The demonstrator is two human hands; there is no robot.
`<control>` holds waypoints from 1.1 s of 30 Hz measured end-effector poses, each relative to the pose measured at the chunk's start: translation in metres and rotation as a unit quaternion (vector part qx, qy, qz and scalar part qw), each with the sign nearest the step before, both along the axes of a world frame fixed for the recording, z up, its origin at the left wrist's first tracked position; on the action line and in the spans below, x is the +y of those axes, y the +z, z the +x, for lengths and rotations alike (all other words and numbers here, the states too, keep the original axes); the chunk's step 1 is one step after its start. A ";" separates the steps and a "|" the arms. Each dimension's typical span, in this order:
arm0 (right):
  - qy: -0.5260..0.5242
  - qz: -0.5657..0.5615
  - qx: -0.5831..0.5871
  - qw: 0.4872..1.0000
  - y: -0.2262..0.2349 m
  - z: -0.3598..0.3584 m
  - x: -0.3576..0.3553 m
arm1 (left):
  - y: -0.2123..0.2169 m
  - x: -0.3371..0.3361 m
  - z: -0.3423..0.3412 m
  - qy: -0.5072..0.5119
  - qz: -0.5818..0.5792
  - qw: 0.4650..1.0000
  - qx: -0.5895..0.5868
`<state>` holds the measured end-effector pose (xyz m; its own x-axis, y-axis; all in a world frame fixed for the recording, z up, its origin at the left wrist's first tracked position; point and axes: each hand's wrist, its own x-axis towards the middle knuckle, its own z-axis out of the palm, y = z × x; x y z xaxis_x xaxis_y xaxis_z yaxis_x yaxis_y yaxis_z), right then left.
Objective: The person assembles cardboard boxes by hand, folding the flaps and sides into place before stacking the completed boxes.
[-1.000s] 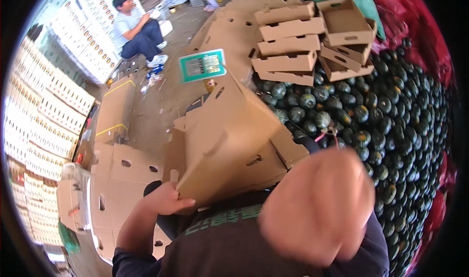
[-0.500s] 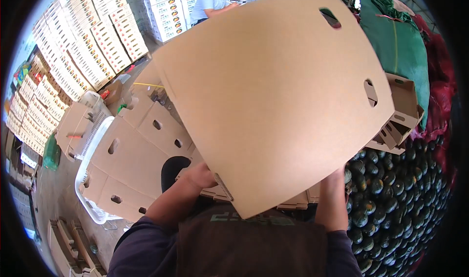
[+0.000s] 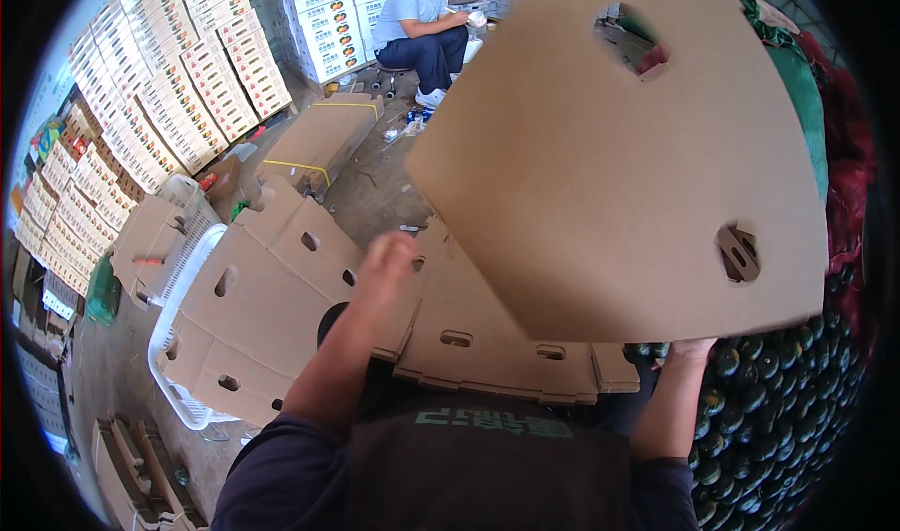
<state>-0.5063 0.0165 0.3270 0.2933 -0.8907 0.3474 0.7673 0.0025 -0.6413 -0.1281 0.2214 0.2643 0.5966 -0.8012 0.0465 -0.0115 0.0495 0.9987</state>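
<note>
A large brown cardboard sheet [image 3: 619, 194] with oval hand holes is held up at the right, tilted and close to the camera. My right hand [image 3: 692, 347] grips its lower edge; the fingers are hidden behind the board. Apart from that sheet, my left hand [image 3: 386, 264] is raised over the cardboard in the middle, its fingers smeared by motion. Below it, a stack of flat cardboard blanks [image 3: 497, 355] with hand holes lies in front of my body.
At the left, folded cardboard [image 3: 253, 297] leans on a white plastic basket [image 3: 161, 329]. Dark green pumpkins [image 3: 769, 409] are heaped at the right. Beyond, a strapped cardboard bundle [image 3: 323, 137] lies on the floor near a seated person [image 3: 412, 34] and stacked white cartons [image 3: 323, 20].
The cardboard sheet has swung up and to the right with my right hand. My left hand has come off its edge and risen, and the blanks beneath are now more exposed.
</note>
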 end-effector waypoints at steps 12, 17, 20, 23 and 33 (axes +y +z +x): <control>-0.089 -0.390 0.598 0.694 0.027 0.003 0.051 | 0.068 0.070 -0.029 -0.156 0.091 0.888 -0.424; 0.058 -0.640 0.639 0.423 0.007 -0.038 0.092 | 0.070 0.095 -0.040 -0.256 0.105 0.676 -0.684; 0.150 -0.641 0.638 0.400 0.034 -0.040 0.086 | 0.087 0.106 -0.035 -0.325 0.020 0.639 -0.697; 0.256 -0.600 0.600 0.463 0.025 -0.030 0.062 | 0.095 0.094 -0.019 -0.497 0.067 0.716 -0.486; -0.164 -0.343 0.594 0.709 -0.055 0.009 0.085 | 0.021 0.065 -0.066 0.024 -0.083 0.992 0.096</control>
